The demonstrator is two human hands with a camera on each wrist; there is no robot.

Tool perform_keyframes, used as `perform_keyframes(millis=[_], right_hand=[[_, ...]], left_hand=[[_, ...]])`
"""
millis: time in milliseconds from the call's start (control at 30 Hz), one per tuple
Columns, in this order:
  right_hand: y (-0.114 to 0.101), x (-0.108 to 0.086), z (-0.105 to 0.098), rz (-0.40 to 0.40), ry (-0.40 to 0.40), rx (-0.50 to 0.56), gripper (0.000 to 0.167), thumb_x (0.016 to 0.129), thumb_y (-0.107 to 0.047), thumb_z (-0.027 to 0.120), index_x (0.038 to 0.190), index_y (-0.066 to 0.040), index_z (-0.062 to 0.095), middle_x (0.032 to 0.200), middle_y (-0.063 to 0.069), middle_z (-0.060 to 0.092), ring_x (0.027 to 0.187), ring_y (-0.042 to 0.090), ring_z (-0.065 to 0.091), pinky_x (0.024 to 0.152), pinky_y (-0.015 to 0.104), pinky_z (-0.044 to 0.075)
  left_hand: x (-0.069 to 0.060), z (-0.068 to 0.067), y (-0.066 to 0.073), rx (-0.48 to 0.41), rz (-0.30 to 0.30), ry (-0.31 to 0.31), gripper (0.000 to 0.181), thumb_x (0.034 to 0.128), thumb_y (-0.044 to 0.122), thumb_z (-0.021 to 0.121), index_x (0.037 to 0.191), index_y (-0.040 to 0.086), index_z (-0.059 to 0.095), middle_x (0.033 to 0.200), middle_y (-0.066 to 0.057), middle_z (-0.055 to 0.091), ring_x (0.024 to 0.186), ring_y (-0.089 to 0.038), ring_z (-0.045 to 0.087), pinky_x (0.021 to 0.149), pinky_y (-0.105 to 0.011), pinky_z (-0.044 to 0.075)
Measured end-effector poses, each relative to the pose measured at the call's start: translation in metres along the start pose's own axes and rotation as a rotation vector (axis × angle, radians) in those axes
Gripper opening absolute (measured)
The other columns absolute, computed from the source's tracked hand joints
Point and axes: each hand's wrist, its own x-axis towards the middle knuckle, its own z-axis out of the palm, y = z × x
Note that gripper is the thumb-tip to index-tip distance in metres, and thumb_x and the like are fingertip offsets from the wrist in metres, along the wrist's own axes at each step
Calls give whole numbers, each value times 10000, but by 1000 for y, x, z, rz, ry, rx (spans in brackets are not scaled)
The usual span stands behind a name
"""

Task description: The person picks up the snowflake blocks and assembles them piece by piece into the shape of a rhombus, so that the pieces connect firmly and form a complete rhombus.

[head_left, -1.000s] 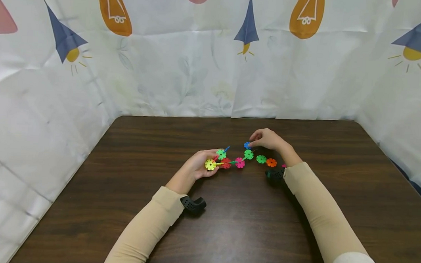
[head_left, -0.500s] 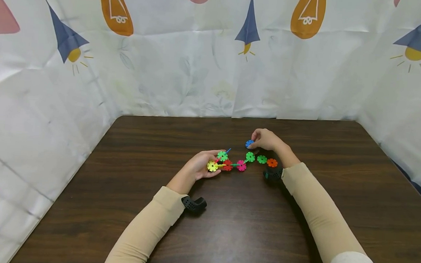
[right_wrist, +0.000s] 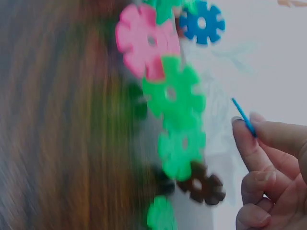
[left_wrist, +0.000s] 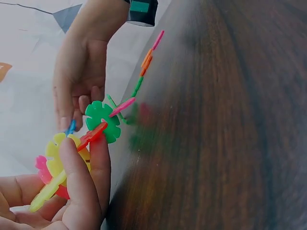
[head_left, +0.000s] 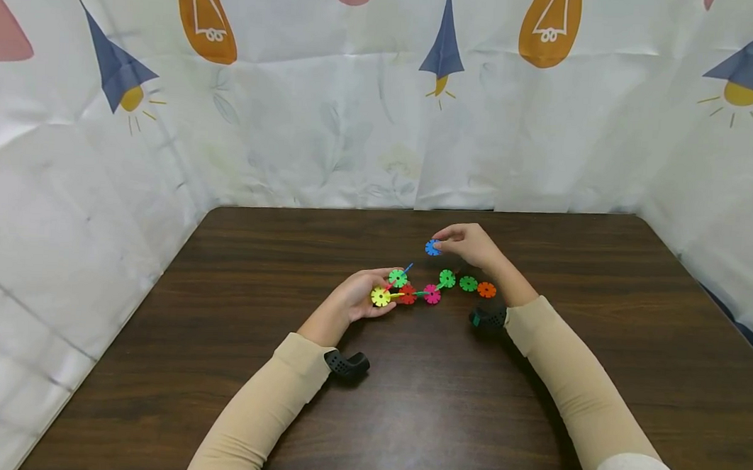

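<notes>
My left hand (head_left: 354, 298) grips a linked chain of plastic snowflake discs by its yellow disc (head_left: 380, 296), thumb pressed on it in the left wrist view. A red disc (head_left: 407, 294), a pink disc (head_left: 432, 295) and a green disc (head_left: 447, 278) run rightward along the chain. Another green disc (head_left: 398, 278) sticks up near my fingers, with a blue disc (right_wrist: 202, 23) at its far side. Above and apart from the chain, my right hand (head_left: 474, 246) pinches a separate blue disc (right_wrist: 244, 117) between thumb and forefinger, seen edge-on in the right wrist view.
A green disc (head_left: 468, 284) and an orange disc (head_left: 486, 290) lie right of the chain, below my right forearm. A brown disc (right_wrist: 199, 183) shows in the right wrist view. The dark wooden table (head_left: 406, 407) meets a patterned white curtain (head_left: 331, 133) behind.
My right hand has lifted the blue disc up and away from the chain's right-hand green disc, then moved it left. My left hand has barely shifted.
</notes>
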Motion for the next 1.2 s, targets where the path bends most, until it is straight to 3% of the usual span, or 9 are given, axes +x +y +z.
perform_keyframes(millis=[300,533,800,900,1033,1200], right_hand=[[-10,-5,13,-19,-22,4,277,1006,-173,688,1207,13,722,1117,174,717,1038,350,636,905,452,481],[-10,-5,19,-60,-34,-43,260,1000,-177,696,1184,0,743,1107,145,735,1026,304,649,856,402,485],[-15,-5,24,-35,-75,-17,249,1015,-176,677,1199,-24,746,1215,149,708,1103,303,637,927,436,492],[-16,-5,27,-40,-72,-2,239,1010,-170,682,1190,-28,750,1228,146,703,1127,303,629,958,460,486],[-18,-4,31,-69,-74,1,229,1005,-156,684,1176,-21,753,1212,141,710,1122,300,632,962,462,485],[-21,-3,36,-87,-67,6,220,997,-158,697,1160,-23,759,1158,120,731,1068,278,649,918,428,503]], left_hand=[[1,-1,-1,4,13,-32,523,1038,17,363,1552,67,444,1525,-175,419,1036,-211,535,661,-221,545],[0,-1,-1,6,9,-23,525,1029,20,375,1547,68,453,1470,-168,470,1001,-201,553,661,-222,546],[-2,2,0,-27,-1,0,506,1041,52,377,1538,76,469,1430,-159,509,954,-172,560,659,-212,530],[-1,3,-1,-52,5,-23,482,1069,139,371,1534,44,451,1448,-174,517,918,-163,584,686,-221,512],[0,3,-3,-32,26,-74,510,1103,306,381,1533,37,429,1481,-167,524,1061,-206,584,793,-304,450],[1,3,-6,123,85,-84,486,1092,320,499,1495,47,501,1491,-118,533,1407,-316,342,981,-551,372]])
